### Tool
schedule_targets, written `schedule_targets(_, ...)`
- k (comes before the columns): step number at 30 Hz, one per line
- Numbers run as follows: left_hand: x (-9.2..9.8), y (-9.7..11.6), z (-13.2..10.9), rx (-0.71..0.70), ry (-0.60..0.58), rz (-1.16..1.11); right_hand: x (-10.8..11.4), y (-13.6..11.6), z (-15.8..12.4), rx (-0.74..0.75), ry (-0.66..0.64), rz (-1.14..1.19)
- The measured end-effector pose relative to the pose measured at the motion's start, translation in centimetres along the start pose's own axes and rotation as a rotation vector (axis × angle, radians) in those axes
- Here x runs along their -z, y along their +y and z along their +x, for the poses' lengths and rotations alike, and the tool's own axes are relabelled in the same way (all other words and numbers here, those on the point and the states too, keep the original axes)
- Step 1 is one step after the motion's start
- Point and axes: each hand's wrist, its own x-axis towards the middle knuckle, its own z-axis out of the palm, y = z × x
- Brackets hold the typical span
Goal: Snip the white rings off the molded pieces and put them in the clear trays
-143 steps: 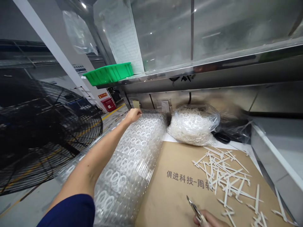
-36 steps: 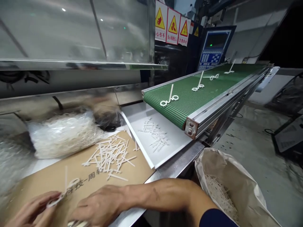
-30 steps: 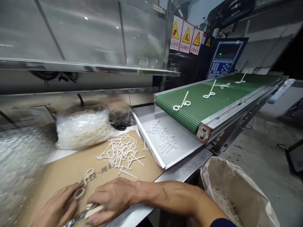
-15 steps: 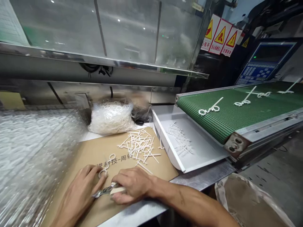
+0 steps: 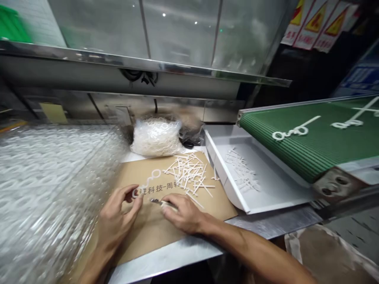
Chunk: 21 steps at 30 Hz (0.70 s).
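Note:
Between the thumb and fingers of my left hand (image 5: pixel 118 215) is one end of a white plastic ring part (image 5: pixel 147 182). Its wavy middle and far ring extend up and to the right over the printed cardboard (image 5: pixel 154 230). My right hand (image 5: pixel 185 213) is wrapped around small metal nippers (image 5: pixel 156 201) with pale handles, the tip pointing left toward the part without touching it. The palm hides most of the handles, so I cannot tell if the jaws are apart. Beyond the right hand, thin white plastic sticks (image 5: pixel 189 171) lie heaped on the cardboard.
A clear bag of white parts (image 5: pixel 156 138) stands behind the cardboard. Wrapped white parts (image 5: pixel 53 177) rise along the left. To the right, a white tray (image 5: pixel 275 195) holds more sticks below a green conveyor belt (image 5: pixel 275 157) carrying ring parts (image 5: pixel 291 133). A lined bin (image 5: pixel 325 256) sits lower right.
The view has swung left, and the conveyor parts have come nearer the belt end. My left hand has lifted and opened wider around the ring part. The nippers have moved away from the left fingers.

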Motion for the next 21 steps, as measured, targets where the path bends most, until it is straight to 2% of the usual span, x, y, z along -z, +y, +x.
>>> schedule_targets(5, 0.2, 1.2, -0.1, 0.009, 0.049, -0.164, -0.1, 0.2, 0.0, -0.095, -0.011, 0.147)
schedule_targets(11, 0.0, 1.7, -0.1, -0.040, 0.041, -0.238, -0.1, 0.6, 0.0, -0.215, -0.102, 0.304)
schedule_targets(21, 0.1, 2.6, -0.1, -0.148, -0.009, -0.228, 0.2, 0.2, 0.1, -0.245, -0.110, 0.250)
